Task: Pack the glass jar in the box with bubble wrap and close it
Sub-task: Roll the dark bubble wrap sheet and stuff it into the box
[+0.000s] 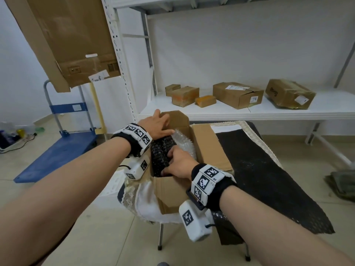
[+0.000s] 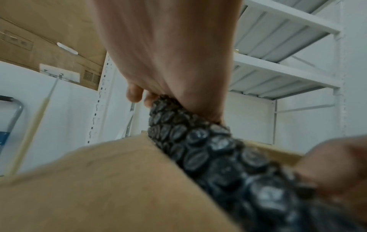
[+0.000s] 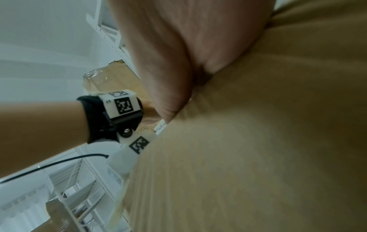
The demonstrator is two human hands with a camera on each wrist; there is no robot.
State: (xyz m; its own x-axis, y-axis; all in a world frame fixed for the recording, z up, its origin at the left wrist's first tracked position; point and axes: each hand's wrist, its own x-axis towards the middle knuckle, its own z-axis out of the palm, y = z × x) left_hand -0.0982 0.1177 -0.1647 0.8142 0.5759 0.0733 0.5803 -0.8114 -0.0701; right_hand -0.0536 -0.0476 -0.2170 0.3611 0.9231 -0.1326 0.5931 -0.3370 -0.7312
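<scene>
Left hand (image 1: 156, 125) and right hand (image 1: 179, 164) each grip an end of the black bubble-wrapped bundle (image 1: 160, 152) inside the open cardboard box (image 1: 203, 150), beside clear bubble wrap (image 1: 184, 143). The wrapping hides the jar. Parcels (image 1: 237, 95) sit on the shelf (image 1: 269, 112) behind.

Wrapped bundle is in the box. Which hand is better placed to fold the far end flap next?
Left, probably. The left hand holds the black bubble-wrapped bundle at its far end, right beside the raised far flap; the right hand grips the near end, farther from it.
</scene>
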